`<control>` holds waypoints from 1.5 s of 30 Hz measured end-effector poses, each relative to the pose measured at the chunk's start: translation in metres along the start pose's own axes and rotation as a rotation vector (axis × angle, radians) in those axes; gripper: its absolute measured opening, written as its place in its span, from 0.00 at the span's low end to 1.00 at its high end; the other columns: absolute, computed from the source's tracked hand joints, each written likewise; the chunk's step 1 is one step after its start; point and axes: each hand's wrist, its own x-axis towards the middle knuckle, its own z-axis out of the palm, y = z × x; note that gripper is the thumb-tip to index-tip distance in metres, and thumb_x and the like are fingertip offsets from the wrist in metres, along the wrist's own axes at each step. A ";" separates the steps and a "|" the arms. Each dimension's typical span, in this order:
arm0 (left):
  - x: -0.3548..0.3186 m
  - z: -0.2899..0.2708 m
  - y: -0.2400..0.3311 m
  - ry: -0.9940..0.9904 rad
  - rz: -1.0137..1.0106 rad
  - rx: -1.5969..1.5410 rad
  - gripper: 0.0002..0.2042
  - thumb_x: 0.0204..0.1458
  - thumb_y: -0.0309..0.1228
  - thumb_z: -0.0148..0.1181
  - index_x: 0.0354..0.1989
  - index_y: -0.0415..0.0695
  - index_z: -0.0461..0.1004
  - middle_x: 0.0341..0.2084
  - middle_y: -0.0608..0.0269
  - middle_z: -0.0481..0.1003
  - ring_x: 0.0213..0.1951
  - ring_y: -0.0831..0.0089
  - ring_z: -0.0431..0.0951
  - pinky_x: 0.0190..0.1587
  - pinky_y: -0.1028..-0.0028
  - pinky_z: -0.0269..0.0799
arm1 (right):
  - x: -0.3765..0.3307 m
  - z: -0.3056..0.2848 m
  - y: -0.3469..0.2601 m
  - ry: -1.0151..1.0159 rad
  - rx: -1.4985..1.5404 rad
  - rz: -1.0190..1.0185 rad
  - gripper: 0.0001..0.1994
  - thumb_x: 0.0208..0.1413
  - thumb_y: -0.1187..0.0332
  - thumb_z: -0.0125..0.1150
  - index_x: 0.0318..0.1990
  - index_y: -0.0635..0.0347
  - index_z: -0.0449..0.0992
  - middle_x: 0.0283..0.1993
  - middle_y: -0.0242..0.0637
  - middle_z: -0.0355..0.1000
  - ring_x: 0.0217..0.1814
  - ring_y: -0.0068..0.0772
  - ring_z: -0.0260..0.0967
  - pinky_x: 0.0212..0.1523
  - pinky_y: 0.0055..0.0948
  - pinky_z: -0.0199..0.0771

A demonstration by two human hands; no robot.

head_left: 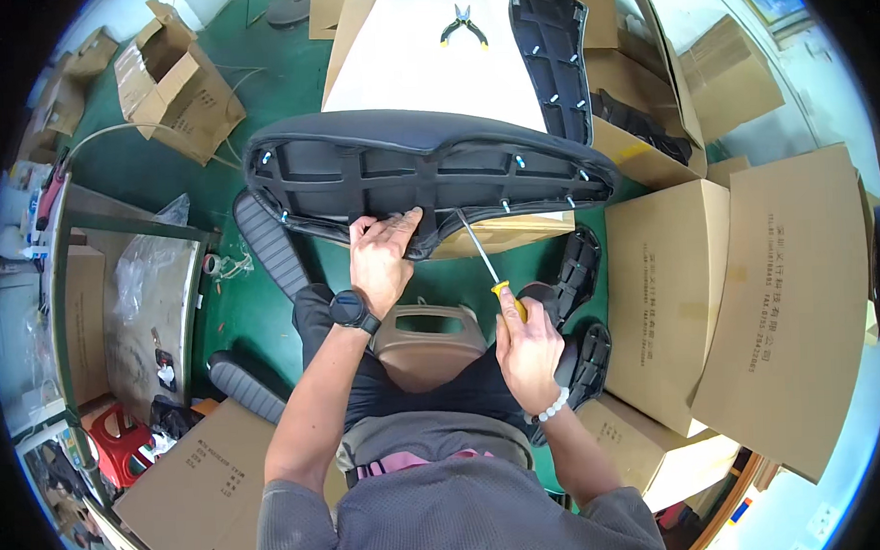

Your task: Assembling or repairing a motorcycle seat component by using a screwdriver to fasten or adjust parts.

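Observation:
A black seat cushion (pixel 388 185) rests across a box in front of me, its ribbed underside facing me. Several pale blue-white studs stick out along its edge. My left hand (pixel 381 256) grips the cushion's near edge, fingers pressed onto the rim left of the middle point. My right hand (pixel 528 349) is wrapped round the yellow handle of a screwdriver (pixel 485 257). The screwdriver's tip touches or nearly touches the cushion's near rim, right of my left hand. Beyond the cushion, pliers (pixel 463 28) with black and yellow handles lie partly spread on a white sheet (pixel 409 72).
Another black cushion (pixel 555 62) stands at the far right of the sheet. Cardboard boxes (pixel 668 286) crowd the right side, and an open carton (pixel 187 100) sits far left. A metal-framed bench (pixel 135 286) is at left. A brown stool (pixel 428 358) is between my legs.

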 end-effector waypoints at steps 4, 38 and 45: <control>-0.002 0.000 0.000 -0.013 -0.007 0.014 0.32 0.34 0.15 0.63 0.55 0.43 0.78 0.46 0.58 0.83 0.48 0.65 0.81 0.57 0.63 0.64 | 0.000 0.001 -0.001 -0.026 -0.013 0.009 0.23 0.53 0.72 0.68 0.58 0.54 0.79 0.42 0.43 0.73 0.38 0.44 0.76 0.35 0.39 0.79; 0.003 -0.006 0.001 -0.003 0.026 0.026 0.31 0.35 0.18 0.62 0.56 0.43 0.77 0.42 0.56 0.83 0.45 0.63 0.80 0.59 0.63 0.63 | -0.017 0.044 0.011 0.105 0.700 0.511 0.24 0.52 0.68 0.74 0.53 0.66 0.71 0.42 0.49 0.77 0.43 0.47 0.78 0.47 0.38 0.77; 0.004 -0.007 -0.002 -0.061 0.004 0.042 0.31 0.35 0.18 0.63 0.56 0.43 0.77 0.41 0.55 0.83 0.45 0.63 0.80 0.59 0.63 0.64 | 0.095 0.089 -0.018 0.205 0.648 0.457 0.27 0.51 0.68 0.75 0.55 0.63 0.67 0.43 0.50 0.79 0.45 0.53 0.79 0.48 0.43 0.76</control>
